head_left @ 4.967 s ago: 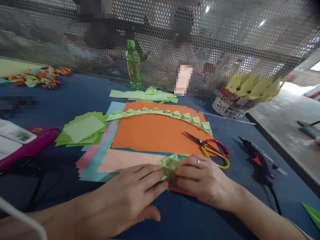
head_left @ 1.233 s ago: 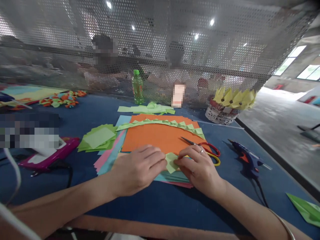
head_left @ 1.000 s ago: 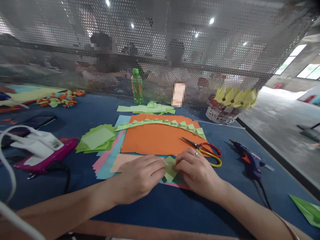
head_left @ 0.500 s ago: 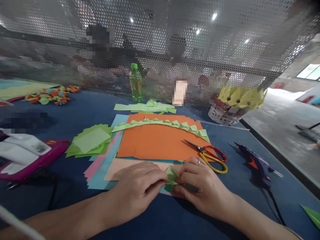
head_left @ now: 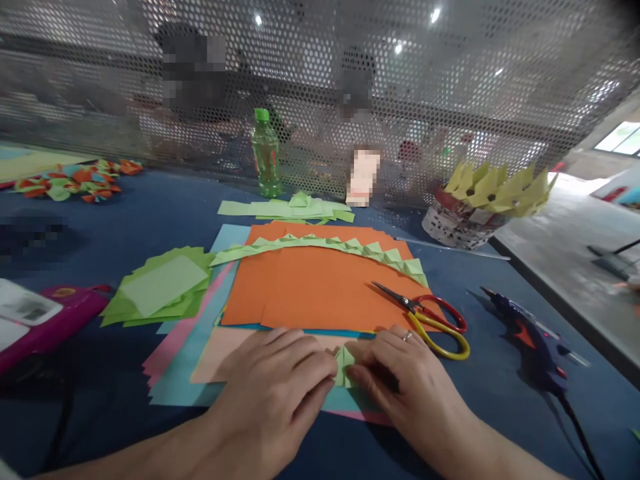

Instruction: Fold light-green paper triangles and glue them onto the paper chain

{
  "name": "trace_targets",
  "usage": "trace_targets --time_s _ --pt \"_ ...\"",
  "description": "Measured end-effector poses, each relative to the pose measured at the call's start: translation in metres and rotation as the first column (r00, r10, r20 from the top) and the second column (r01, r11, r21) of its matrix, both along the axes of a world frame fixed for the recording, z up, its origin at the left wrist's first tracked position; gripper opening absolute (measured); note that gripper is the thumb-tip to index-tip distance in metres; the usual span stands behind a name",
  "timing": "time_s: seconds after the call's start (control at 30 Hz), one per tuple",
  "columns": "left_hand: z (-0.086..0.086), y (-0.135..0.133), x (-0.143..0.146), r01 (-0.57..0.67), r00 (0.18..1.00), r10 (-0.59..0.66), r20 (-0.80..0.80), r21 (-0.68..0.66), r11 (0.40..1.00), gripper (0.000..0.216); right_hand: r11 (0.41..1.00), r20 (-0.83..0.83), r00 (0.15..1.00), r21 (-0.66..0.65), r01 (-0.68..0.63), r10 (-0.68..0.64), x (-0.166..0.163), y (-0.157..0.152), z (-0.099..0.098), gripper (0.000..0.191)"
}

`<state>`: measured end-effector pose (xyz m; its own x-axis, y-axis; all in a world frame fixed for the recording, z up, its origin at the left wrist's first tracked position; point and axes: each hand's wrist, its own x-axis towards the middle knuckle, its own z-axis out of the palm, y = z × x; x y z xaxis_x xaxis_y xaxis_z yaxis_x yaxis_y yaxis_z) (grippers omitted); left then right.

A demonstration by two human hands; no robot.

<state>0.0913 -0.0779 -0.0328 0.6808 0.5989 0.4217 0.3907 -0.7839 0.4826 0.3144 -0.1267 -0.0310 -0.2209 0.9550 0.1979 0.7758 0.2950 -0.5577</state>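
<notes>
A small folded piece of light green paper (head_left: 345, 367) lies between my two hands, over the peach sheet (head_left: 213, 357) at the near side of the paper stack. My left hand (head_left: 280, 380) pinches its left side, and my right hand (head_left: 407, 373), wearing a ring, pinches its right side. Just beyond, orange sheets (head_left: 320, 293) top the stack. A light green strip with pointed folds (head_left: 345, 244) curves across them. Scissors with one red and one yellow handle (head_left: 420, 313) lie partly on the orange paper, right beyond my right hand.
A dark blue glue gun (head_left: 535, 333) with a cord rests at the right. Green paper sheets (head_left: 165, 287) are piled at the left, near a magenta and white device (head_left: 55, 313). A green bottle (head_left: 267, 157) and a basket with yellow paper points (head_left: 460, 220) stand before the perforated screen.
The green paper now lies flatter and lower between my fingers, where it stood tilted before. Both hands stay close on it. The camera view has shifted slightly.
</notes>
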Motion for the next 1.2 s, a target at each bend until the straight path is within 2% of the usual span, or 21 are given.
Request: trace_targets --time_s 0.2,0.4,0.93,1.2 --pt "-0.003 0.001 0.000 0.034 0.999 -0.031 -0.040 0.068 0.997 0.014 0.992 0.038 0.996 0.101 0.070 -0.075 -0.005 0.002 -0.007 0.024" --pt "-0.002 -0.001 -0.005 0.054 0.997 -0.050 -0.061 0.065 0.996 0.017 0.989 0.037 0.997 0.131 0.067 -0.072 -0.006 0.001 -0.009 0.023" --pt "0.001 0.000 -0.003 0.042 0.993 -0.033 -0.116 0.072 0.997 0.024 0.993 0.074 0.995 0.097 0.066 -0.073 -0.007 0.001 -0.006 0.020" --pt "0.011 -0.009 0.001 0.061 0.989 -0.018 -0.147 0.292 0.954 0.020 0.997 0.074 0.996 0.059 0.053 -0.058 -0.006 0.000 -0.003 0.014"
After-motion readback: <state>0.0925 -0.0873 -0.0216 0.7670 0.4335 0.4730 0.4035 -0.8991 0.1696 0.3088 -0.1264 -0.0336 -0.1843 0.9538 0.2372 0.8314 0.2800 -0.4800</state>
